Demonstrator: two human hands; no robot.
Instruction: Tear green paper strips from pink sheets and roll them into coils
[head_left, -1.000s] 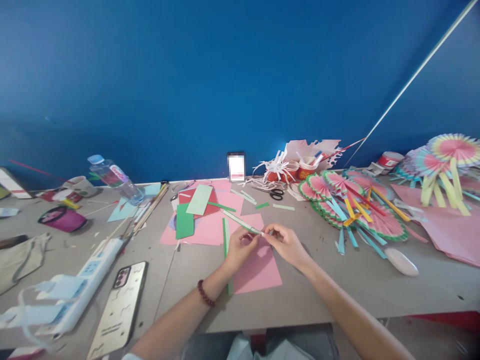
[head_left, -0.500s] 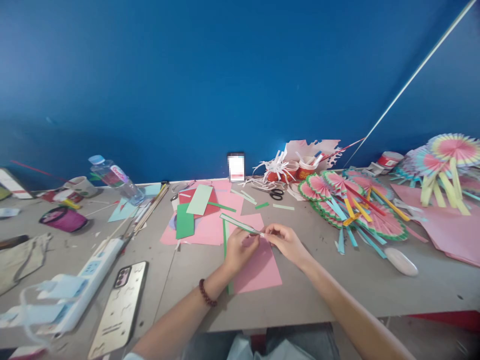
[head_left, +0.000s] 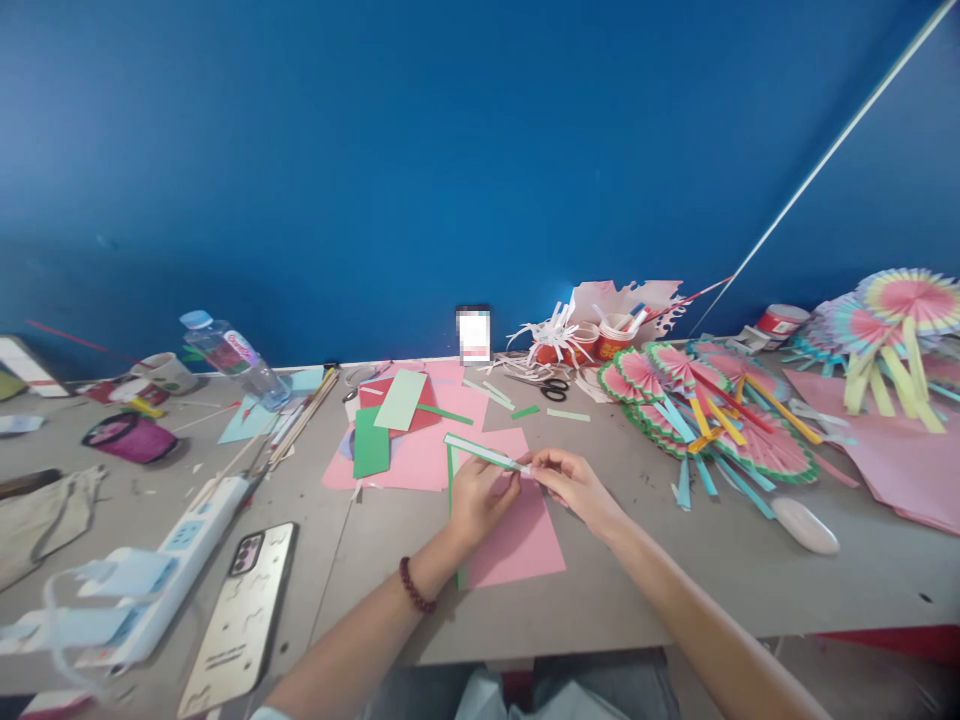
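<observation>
A narrow green paper strip (head_left: 472,447) with a white band along it is held over a pink sheet (head_left: 519,535). My left hand (head_left: 482,500), a dark bead bracelet on its wrist, is closed on the strip near its right end. Fingertips of my right hand (head_left: 566,480) pinch at that same end, where a small whitish bit shows; whether it is paper or tape I cannot make out. The pink sheet lies flat beneath both hands, green along its left edge.
Green and red paper pieces (head_left: 371,442) lie on pink paper to the left. Scissors (head_left: 553,388) rest behind the hands, pleated paper fans (head_left: 720,410) to the right. A phone (head_left: 238,610), power strip (head_left: 180,570) and bottle (head_left: 236,355) are at the left.
The strip's far end has dropped slightly, and the strip's white face shows more broadly. Both hands keep nearly the same place and grip.
</observation>
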